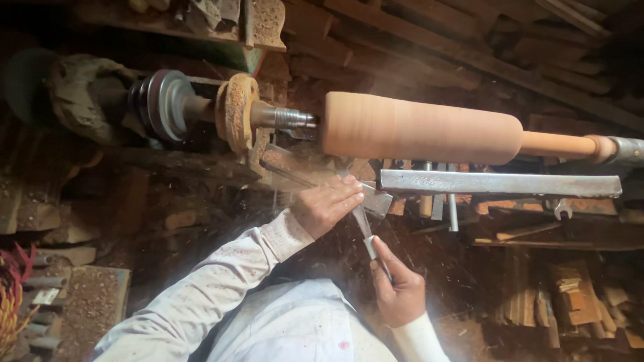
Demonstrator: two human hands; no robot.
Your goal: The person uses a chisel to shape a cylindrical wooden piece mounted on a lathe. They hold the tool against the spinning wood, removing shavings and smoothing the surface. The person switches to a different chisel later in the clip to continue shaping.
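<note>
A long round wooden piece point(419, 127) spins on a lathe, thick at the left and thin at the right end. A flat metal tool rest point(500, 182) runs below it. My left hand point(327, 204) presses down on the blade of a metal chisel point(365, 224) near the rest's left end. My right hand point(399, 288) grips the chisel's handle end lower down. The chisel tip points up toward the left end of the wood, and wood chips fly off around my left hand.
The lathe's pulley point(164, 104) and a sawdust-caked disc point(236, 114) sit at the left on the spindle. Wooden planks point(469, 47) are stacked behind. A wrench point(562, 209) and wood scraps point(570, 302) lie below the rest at the right.
</note>
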